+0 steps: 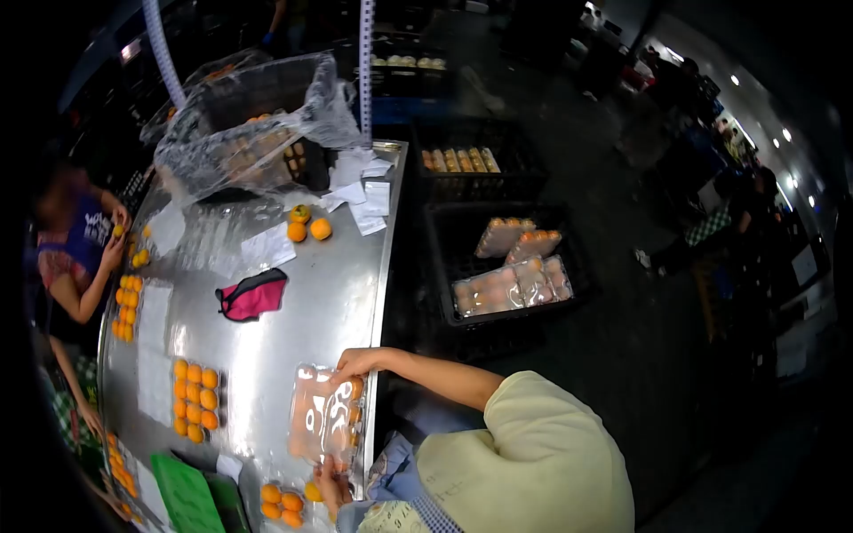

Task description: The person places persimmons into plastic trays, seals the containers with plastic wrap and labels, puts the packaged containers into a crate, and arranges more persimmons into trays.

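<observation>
A clear plastic clamshell pack (318, 417) of round orange fruit lies at the right edge of the metal table, its lid down and shining with glare. My right hand (357, 362) grips the pack's upper end, thumb and fingers around the corner. At the lower end, my left hand (330, 487) holds the near corner, with its fingers partly hidden. Close to my left hand sits an open tray of orange fruit (283, 503). A filled fruit tray (195, 400) rests farther across the table.
A pink and black cloth item (253, 295), three loose fruits (306, 226) and paper slips (369, 209) lie farther up. A plastic-lined crate (249, 133) stands beyond. Black crates (444, 266) with packs are beside the table. A person (80, 240) works opposite; a green box (191, 493) is nearby.
</observation>
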